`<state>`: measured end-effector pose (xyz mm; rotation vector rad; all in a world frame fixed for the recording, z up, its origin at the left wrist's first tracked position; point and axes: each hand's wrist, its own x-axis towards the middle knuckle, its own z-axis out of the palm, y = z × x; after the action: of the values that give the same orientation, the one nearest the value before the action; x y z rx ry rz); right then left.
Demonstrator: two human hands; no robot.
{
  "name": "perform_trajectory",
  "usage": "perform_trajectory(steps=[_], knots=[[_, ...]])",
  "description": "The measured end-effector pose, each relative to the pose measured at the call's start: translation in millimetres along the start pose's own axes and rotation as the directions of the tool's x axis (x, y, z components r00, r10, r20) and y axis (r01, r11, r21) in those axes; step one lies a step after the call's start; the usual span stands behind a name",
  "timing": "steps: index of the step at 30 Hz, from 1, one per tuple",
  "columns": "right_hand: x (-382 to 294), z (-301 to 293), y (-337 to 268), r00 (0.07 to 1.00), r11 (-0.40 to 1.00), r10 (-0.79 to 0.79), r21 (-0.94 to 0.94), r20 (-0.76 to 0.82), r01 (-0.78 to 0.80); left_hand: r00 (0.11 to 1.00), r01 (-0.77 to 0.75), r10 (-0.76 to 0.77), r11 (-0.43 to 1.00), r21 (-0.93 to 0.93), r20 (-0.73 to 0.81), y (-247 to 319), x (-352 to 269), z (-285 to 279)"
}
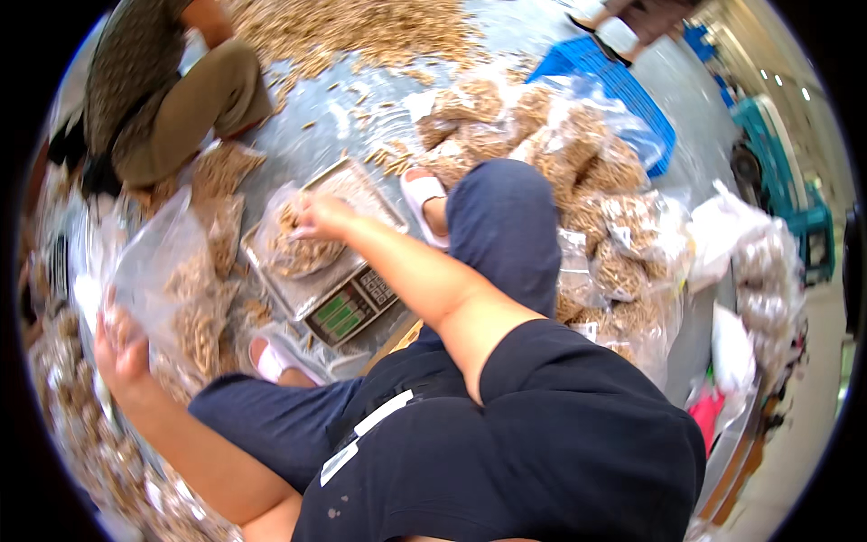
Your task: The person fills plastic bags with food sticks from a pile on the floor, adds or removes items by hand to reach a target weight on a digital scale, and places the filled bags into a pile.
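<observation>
My right hand (324,215) is over a clear plastic bag (305,254) of short tan, dowel-like pieces, its fingers at the bag's upper part. Whether a piece is between those fingers is too blurred to tell. That bag rests on the metal pan (352,179) of a digital scale (349,308), which has green display windows and a keypad. At the far left, my left hand (125,345) grips thin clear plastic beside a larger open bag (200,305) partly filled with the same pieces. The plastic seems to belong to this larger bag.
Filled bags (596,176) are heaped to the right of my knee. A blue plastic crate (609,95) lies behind them. Loose pieces (352,27) spread over the floor ahead. One person (183,115) sits at upper left; another person's legs (630,27) show at upper right. More bags (88,420) line the left.
</observation>
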<state>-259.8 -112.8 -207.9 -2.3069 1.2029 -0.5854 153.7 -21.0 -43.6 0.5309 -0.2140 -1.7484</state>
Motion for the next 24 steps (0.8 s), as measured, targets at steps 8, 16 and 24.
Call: perform_trajectory(steps=[8,16,24], knots=[[32,-75,-57,0.643,0.736,0.264,0.581,-0.719,0.348,0.959,-0.040,0.036,0.999,-0.009,-0.281,20,9,6],[-90,-301,-141,-0.068,0.801,-0.032,-0.066,-0.997,0.595,0.882,-0.071,0.086,0.996,0.050,-0.464,25,54,-1],[-224,-317,-107,0.157,0.679,0.440,0.442,-0.884,0.586,0.879,-0.127,0.105,0.992,-0.015,-0.466,73,48,-37]])
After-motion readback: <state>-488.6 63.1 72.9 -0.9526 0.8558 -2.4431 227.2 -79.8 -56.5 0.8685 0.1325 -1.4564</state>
